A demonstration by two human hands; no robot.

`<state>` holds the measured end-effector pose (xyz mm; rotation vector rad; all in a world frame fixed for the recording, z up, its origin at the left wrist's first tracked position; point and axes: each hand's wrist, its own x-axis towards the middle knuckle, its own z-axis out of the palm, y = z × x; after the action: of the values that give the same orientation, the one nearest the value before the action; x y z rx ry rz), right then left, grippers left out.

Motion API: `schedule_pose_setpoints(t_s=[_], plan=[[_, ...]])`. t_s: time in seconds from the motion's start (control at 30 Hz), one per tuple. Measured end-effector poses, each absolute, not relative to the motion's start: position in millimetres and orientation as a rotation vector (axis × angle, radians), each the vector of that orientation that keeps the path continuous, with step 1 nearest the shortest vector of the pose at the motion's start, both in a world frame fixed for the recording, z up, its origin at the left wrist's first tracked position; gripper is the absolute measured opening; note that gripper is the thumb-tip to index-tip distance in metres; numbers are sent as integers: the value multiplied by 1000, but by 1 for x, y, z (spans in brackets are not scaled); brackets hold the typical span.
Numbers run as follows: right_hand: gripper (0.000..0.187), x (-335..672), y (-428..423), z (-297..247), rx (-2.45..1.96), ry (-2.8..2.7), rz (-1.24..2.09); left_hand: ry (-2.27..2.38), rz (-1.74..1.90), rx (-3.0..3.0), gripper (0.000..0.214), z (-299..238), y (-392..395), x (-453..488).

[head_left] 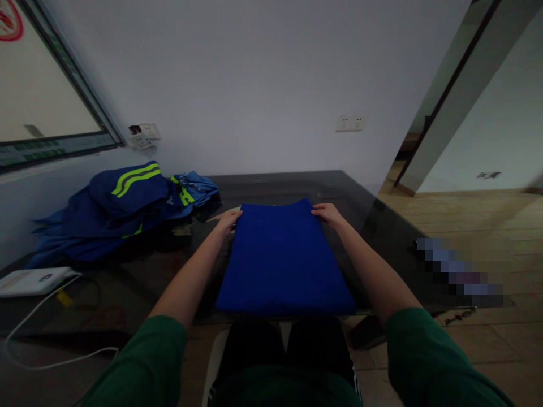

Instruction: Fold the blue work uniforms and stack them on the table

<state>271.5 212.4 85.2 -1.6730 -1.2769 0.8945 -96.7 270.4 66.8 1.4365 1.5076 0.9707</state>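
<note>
A folded blue cloth (282, 257) lies on the dark table in front of me, its near edge along the table's front edge. At its far left corner, my left hand (229, 219) pinches the cloth between thumb and fingers. My right hand (329, 214) grips the far right corner in the same way. Between the two hands the far edge dips slightly and rises toward the right. Whether the cloth is a garment, I cannot tell.
Blue clothes with yellow-green stripes (123, 203) are heaped at the table's left. A white device (36, 281) with a white cable (34, 305) sits near the left edge. Behind the dark table (288, 181) rises a wall with sockets (350, 123). A blurred-out object lies on the right.
</note>
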Motion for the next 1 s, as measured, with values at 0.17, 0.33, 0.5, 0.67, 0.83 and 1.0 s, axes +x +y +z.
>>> schedule_pose_setpoints(t_s=[0.17, 0.33, 0.5, 0.67, 0.83, 1.0], plan=[[34, 278, 219, 92, -1756, -1345, 664, 1738, 882, 1628, 20, 80, 274, -100], [30, 263, 212, 71, -1936, -1402, 407, 1936, 808, 1823, 14, 67, 260, -86], [48, 247, 193, 64, -1989, -1497, 207, 2043, 743, 2083, 29, 63, 247, -80], [51, 226, 191, 77, -1867, -1867, -63, 1843, 705, 2494, 37, 83, 239, -65], [51, 205, 187, 57, -1951, -2152, 111, 1403, 318, 2532, 43, 61, 223, -43], [60, 218, 182, 44, -2073, -2113, 227, 1507, 280, 2408, 57, 38, 222, -50]])
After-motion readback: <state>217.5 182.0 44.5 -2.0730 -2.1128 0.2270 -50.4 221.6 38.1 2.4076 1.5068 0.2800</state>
